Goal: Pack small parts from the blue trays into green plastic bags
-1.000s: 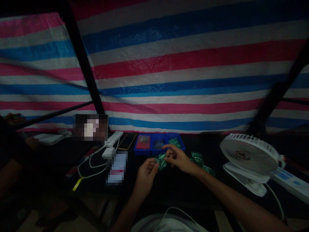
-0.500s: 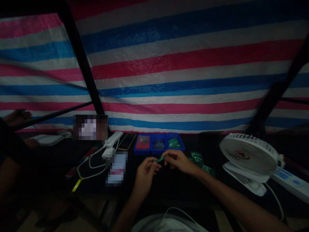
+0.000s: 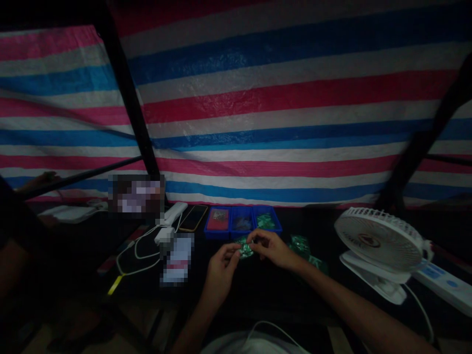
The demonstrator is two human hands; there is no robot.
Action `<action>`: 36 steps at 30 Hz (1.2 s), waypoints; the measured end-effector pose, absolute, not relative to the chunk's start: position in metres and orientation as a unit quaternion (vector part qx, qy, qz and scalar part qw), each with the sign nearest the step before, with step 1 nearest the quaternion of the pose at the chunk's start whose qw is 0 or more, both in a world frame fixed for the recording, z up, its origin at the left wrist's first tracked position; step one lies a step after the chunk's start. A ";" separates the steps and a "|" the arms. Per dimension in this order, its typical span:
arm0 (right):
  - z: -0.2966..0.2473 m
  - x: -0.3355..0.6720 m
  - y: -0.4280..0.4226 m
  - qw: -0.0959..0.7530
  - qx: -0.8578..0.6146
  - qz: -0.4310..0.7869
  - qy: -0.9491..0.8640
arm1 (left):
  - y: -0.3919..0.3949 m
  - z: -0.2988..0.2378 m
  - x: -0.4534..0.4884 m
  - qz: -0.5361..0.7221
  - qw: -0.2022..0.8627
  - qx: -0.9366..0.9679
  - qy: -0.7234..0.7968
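Green packet (image 3: 245, 248) looked wider than the thin strip of a moment before. It was pinched between the closed fingertips of the left hand (image 3: 221, 275) and right hand (image 3: 271, 250), just before the blue tray (image 3: 241, 235), with more packets (image 3: 300, 244) to the right.

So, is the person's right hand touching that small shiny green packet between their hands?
Touching. The head view shows the right hand with its fingertips pressed on the small shiny green packet, with no gap between them.
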State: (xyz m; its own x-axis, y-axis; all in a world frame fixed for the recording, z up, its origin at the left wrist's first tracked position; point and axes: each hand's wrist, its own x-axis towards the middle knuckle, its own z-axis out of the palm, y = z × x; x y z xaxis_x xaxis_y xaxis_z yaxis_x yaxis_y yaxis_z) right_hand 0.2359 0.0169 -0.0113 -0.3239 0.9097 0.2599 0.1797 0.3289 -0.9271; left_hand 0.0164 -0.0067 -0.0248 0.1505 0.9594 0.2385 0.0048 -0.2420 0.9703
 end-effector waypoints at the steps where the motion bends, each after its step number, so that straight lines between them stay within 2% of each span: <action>1: -0.012 0.236 0.018 0.426 -0.396 0.422 -0.696 | -0.007 -0.025 0.016 0.511 0.466 0.600 0.402; 10: -0.001 0.240 0.017 0.470 -0.421 0.373 -0.680 | -0.009 -0.024 0.016 0.509 0.477 0.591 0.406; 15: 0.002 0.248 0.021 0.539 -0.465 0.248 -0.657 | -0.009 -0.027 0.016 0.504 0.475 0.588 0.418; 19: 0.007 0.254 0.022 0.551 -0.510 0.127 -0.648 | -0.008 -0.030 0.015 0.501 0.473 0.594 0.416; 25: 0.007 0.262 0.025 0.488 -0.557 0.042 -0.670 | -0.008 -0.030 0.014 0.500 0.464 0.602 0.417; 32: -0.002 0.268 0.027 0.351 -0.644 -0.065 -0.677 | -0.009 -0.029 0.016 0.499 0.459 0.606 0.416; 36: 0.000 0.269 0.026 0.331 -0.661 -0.076 -0.669 | -0.010 -0.028 0.016 0.504 0.455 0.606 0.414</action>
